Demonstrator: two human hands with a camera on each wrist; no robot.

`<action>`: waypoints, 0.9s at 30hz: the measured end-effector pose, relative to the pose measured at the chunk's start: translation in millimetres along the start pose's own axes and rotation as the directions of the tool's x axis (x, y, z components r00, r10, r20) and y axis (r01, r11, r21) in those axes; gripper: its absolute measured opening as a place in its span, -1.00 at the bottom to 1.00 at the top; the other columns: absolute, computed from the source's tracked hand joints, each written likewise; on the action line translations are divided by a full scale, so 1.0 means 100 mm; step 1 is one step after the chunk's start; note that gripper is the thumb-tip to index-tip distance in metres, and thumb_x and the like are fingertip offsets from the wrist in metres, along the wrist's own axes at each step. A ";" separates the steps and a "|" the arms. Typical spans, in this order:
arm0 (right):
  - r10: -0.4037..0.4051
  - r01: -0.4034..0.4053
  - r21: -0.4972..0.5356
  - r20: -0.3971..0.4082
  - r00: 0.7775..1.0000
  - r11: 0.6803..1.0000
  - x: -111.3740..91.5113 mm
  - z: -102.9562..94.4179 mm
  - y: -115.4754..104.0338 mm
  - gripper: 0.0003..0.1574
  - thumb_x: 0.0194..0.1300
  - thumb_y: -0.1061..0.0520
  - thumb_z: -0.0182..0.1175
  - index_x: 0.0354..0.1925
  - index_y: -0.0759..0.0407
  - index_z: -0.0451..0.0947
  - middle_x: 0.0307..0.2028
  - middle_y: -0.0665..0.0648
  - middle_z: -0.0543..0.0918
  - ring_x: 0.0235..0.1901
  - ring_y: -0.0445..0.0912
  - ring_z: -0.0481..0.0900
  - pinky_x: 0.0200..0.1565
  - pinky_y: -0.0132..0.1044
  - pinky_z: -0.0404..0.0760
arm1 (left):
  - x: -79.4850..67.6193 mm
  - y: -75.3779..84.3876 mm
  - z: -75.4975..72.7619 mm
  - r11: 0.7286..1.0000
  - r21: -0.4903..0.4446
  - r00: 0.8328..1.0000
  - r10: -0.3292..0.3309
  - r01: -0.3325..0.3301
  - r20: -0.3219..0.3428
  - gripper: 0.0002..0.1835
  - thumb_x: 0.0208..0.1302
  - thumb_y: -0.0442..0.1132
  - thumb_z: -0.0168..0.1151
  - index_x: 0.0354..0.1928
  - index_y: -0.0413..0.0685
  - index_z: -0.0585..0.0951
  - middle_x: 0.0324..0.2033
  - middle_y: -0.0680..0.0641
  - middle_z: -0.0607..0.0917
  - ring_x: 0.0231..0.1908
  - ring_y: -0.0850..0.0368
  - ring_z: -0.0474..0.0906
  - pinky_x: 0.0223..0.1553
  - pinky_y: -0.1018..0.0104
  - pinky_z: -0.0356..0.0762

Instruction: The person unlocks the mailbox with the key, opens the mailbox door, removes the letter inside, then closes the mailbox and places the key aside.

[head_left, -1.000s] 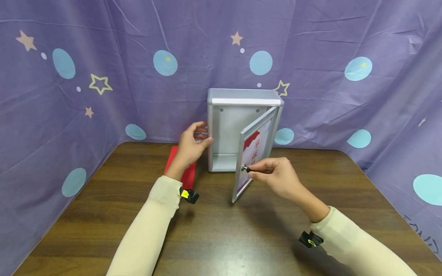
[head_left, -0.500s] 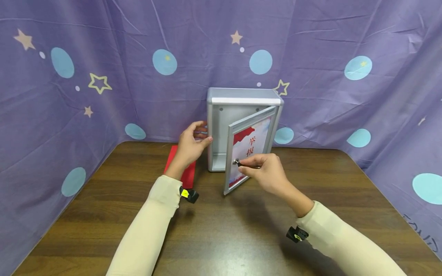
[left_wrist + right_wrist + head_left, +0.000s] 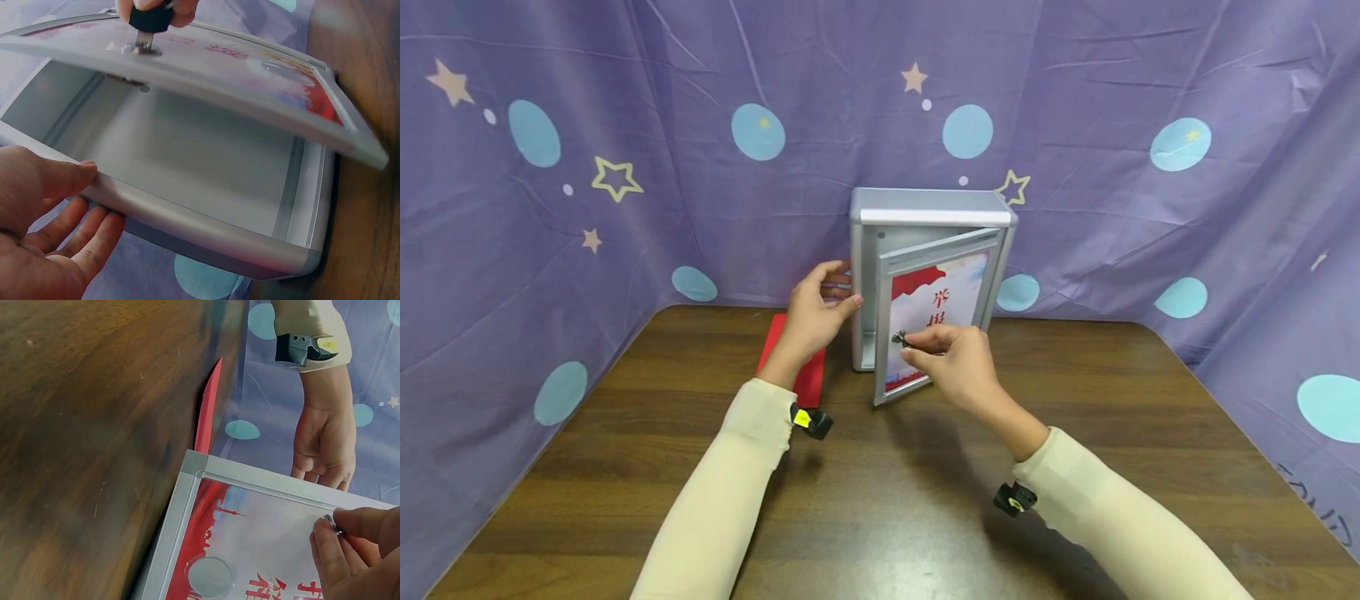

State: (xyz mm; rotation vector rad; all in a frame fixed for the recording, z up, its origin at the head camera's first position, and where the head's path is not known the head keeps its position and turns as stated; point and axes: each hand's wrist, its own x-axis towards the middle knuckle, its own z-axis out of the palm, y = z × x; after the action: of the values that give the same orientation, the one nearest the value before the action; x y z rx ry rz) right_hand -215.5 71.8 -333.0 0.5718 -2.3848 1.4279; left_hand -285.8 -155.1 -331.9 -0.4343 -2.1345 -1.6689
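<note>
A silver-grey metal box (image 3: 934, 202) stands upright at the back of the table. Its hinged door (image 3: 913, 283), bearing a white and red printed sheet with red characters, is ajar, swung out from the right side. My left hand (image 3: 820, 315) holds the box's left edge, thumb on the front rim and fingers against the side wall. My right hand (image 3: 961, 362) pinches a black-headed key (image 3: 151, 19), whose metal blade sits in the door's lock (image 3: 147, 50). In the left wrist view, the pale inside of the box shows below the door.
A red envelope-like sheet (image 3: 808, 379) lies on the brown wooden table (image 3: 865, 500) left of the box, partly under my left wrist. Close behind the box hangs a purple curtain (image 3: 850, 83) with stars and blue dots.
My right hand has moved left and back with the key, swinging the door closer to the box so the opening is narrower. The left hand has kept its place on the box.
</note>
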 end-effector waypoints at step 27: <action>0.005 -0.013 -0.067 -0.118 0.993 0.998 0.36 0.39 0.02 -0.85 0.20 0.24 0.48 -0.23 0.28 0.80 -0.34 0.13 0.82 -0.33 -0.10 0.76 -0.27 -0.20 0.73 | 0.01 0.01 -0.01 0.999 0.013 0.999 -0.037 0.037 0.020 -0.40 0.27 -0.51 0.35 0.36 -0.30 0.44 0.11 -0.36 0.62 0.07 -0.25 0.61 0.16 0.01 0.61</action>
State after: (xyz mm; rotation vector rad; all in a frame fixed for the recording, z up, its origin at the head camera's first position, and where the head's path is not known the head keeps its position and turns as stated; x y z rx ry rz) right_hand -249.6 31.7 -336.2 0.4480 -2.3357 1.3396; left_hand -286.1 -155.8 -330.0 -0.4126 -2.1791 -1.6766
